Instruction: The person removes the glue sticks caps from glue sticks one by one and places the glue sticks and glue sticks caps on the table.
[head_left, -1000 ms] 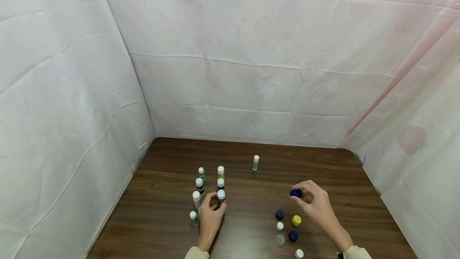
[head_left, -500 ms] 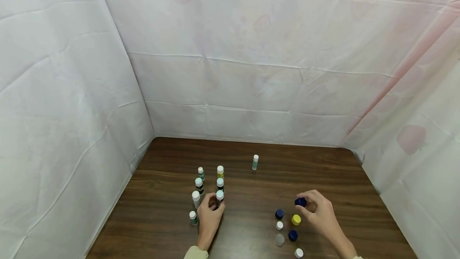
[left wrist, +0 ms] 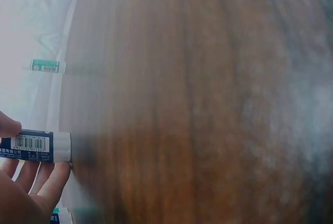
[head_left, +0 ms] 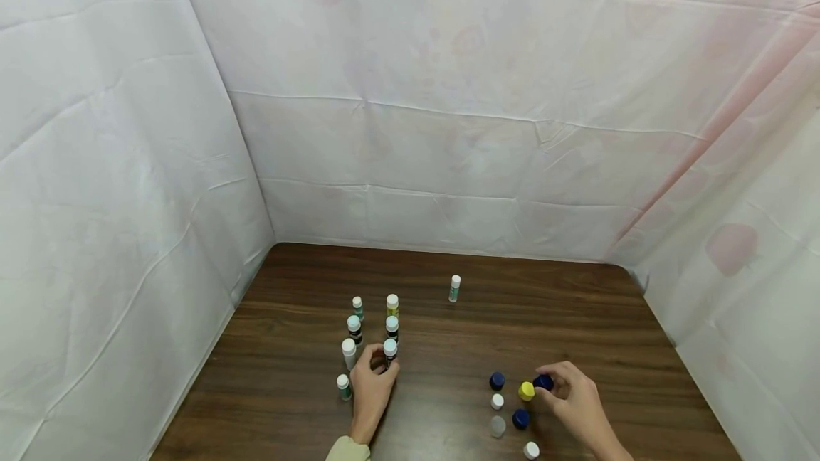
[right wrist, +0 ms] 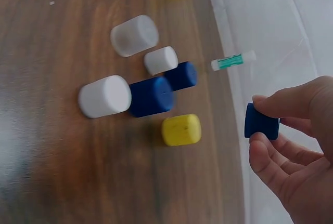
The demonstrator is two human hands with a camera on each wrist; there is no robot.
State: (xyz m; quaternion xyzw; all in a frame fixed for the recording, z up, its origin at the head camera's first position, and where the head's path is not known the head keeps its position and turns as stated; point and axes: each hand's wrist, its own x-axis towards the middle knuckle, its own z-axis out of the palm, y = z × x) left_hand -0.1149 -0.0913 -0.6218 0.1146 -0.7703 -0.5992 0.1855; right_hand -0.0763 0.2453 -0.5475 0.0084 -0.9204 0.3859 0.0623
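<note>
My left hand (head_left: 373, 391) grips a dark-blue labelled glue stick (head_left: 390, 348) that stands upright at the near end of the right-hand row. In the left wrist view its barcode label and white end show between thumb and fingers. My right hand (head_left: 575, 403) pinches a dark blue cap (right wrist: 261, 121) between thumb and fingers, just right of a yellow cap (head_left: 527, 391). Near it on the table are two more blue caps, one farther back (head_left: 496, 380) and one closer (head_left: 521, 418). A small white cap (head_left: 497, 401), a translucent cap (head_left: 497, 426) and another white cap (head_left: 531, 450) are there too.
Several glue sticks stand in two rows on the left, among them a yellow one (head_left: 393, 306), a white one (head_left: 349, 353) and a green one (head_left: 344, 387). A green-and-white stick (head_left: 454, 289) stands alone at the back. Pale cloth (head_left: 410, 148) surrounds the wooden table (head_left: 448, 347).
My right hand has moved nearer and slightly right with the blue cap, bringing it down beside the yellow cap. My left hand stays around the dark-blue glue stick.
</note>
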